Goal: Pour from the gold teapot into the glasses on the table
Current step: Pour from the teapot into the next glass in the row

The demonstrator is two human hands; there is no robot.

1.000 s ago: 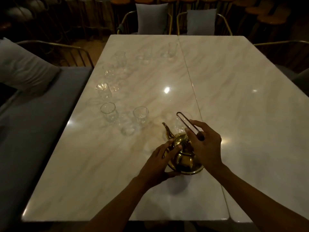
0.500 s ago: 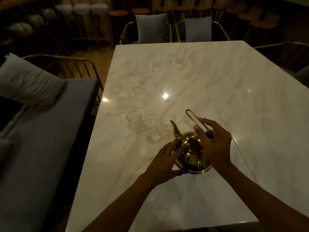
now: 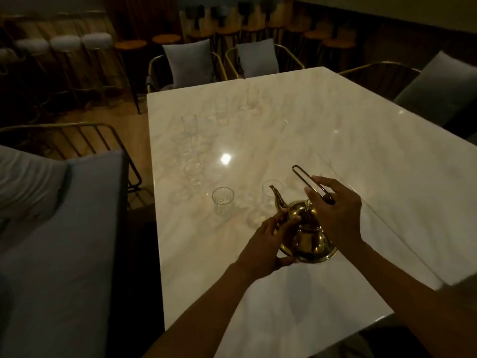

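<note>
While both hands keep their hold, the gold teapot (image 3: 307,233) now sits lower right of centre on the table (image 3: 322,130), its spout at a glass (image 3: 271,192); right hand (image 3: 335,215) closed on the handle, left hand (image 3: 268,244) cupping the body.

shiny metal teapot (image 3: 307,236), glossy marble table (image 3: 335,140)

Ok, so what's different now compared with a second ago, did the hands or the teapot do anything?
Mostly the head camera swung; the table now sits skewed in view. The gold teapot stayed low with its spout by the nearest glass. Grips are unchanged: the right hand holds the handle, the left hand steadies the body. No pouring shows yet.
</note>
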